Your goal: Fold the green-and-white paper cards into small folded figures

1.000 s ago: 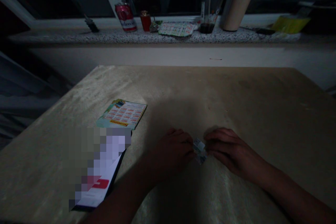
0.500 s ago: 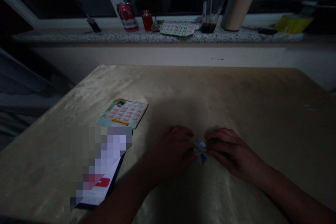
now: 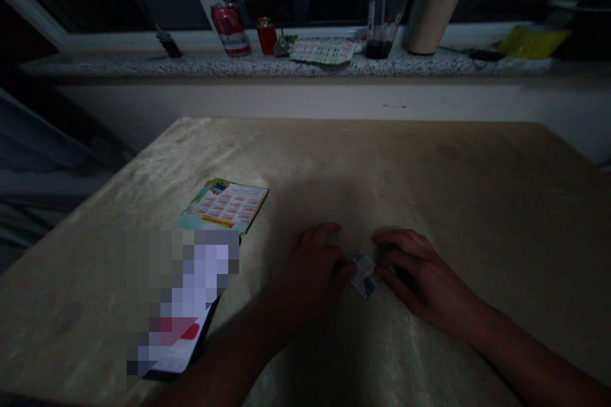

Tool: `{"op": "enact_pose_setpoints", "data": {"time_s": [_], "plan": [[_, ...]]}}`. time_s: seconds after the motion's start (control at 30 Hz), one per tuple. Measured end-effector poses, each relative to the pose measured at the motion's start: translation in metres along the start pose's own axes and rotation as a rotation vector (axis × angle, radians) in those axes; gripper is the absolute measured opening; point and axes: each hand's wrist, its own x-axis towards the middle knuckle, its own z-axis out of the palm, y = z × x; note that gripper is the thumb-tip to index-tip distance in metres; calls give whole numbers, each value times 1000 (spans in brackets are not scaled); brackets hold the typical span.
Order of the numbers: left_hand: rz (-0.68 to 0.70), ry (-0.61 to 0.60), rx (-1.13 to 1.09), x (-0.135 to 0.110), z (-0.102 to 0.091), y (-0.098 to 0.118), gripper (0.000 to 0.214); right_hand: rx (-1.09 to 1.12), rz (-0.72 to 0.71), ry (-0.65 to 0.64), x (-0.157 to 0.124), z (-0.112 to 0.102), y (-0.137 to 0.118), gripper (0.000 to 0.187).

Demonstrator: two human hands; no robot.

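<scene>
A red can [image 3: 230, 28] reads "udweise". The small, pale, blue-patched paper [image 3: 363, 276] sits between your left hand [image 3: 316, 270] and right hand [image 3: 422, 273], 2 thumbs at its edges; whether either grips it, I cannot tell.

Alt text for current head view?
Left hand and right hand touch a small printed paper piece on a dim table. Left of them lie a partly pixelated smartphone and a calendar-like card; behind, a Budweiser can stands on the windowsill.
</scene>
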Motion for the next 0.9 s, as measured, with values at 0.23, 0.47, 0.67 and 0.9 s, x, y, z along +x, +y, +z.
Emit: {"op": "enact_pose_setpoints", "data": {"time_s": [0.23, 0.47, 0.67, 0.9], "plan": [[-44, 82, 74, -5, 13, 8, 23, -57, 89, 50, 3, 8, -4, 17], [-129, 139, 146, -2, 21, 16, 23, -86, 137, 97, 6, 11, -8, 20], [-143, 139, 185, -1, 23, 20, 24, -93, 160, 84, 6, 13, -7, 20], [-153, 152, 195, -1, 25, 19, 23, -100, 155, 110, 7, 15, -6, 20]]}}
